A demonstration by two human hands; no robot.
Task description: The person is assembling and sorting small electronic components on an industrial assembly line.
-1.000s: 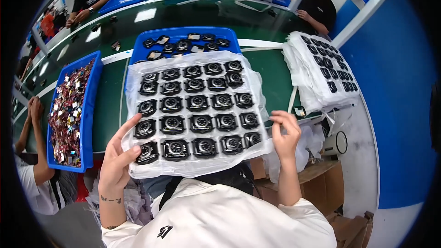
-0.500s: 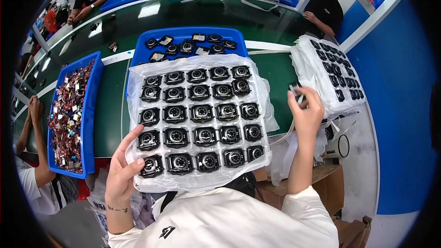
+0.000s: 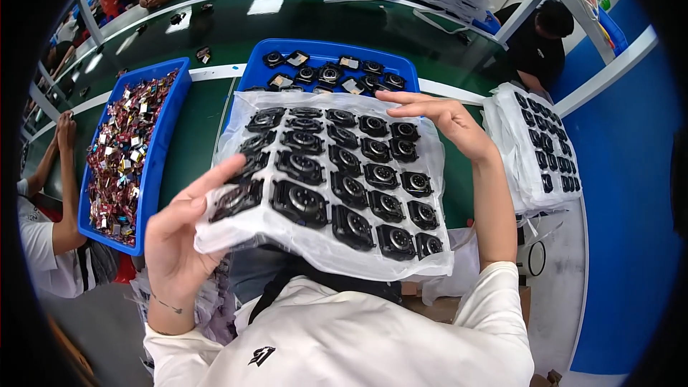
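A white, thin plastic tray (image 3: 358, 264) is in front of me, with rows of black watch cases (image 3: 299, 203) in its pockets. Its near left side is bent upward, and the cases there lean. My left hand (image 3: 183, 236) is closed on that left edge, thumb on top, the other fingers partly hidden. Above the tray's far right corner is my right hand (image 3: 455, 125), its fingers stretched out toward the left; whether they touch the tray I cannot tell. Just beyond the fingertips is a blue tub (image 3: 322, 49) with loose watch cases and parts.
At the left, a long blue bin (image 3: 166, 147) is full of small reddish circuit pieces. Stacked white trays (image 3: 502, 143) of watch parts stand at the right. Behind runs a green work surface (image 3: 229, 36). Other people sit across it and at the left.
My right hand has moved left from beside the tray to its far right corner; the small dark piece it pinched no longer shows. The tray's left side has tilted up. The view has shifted.
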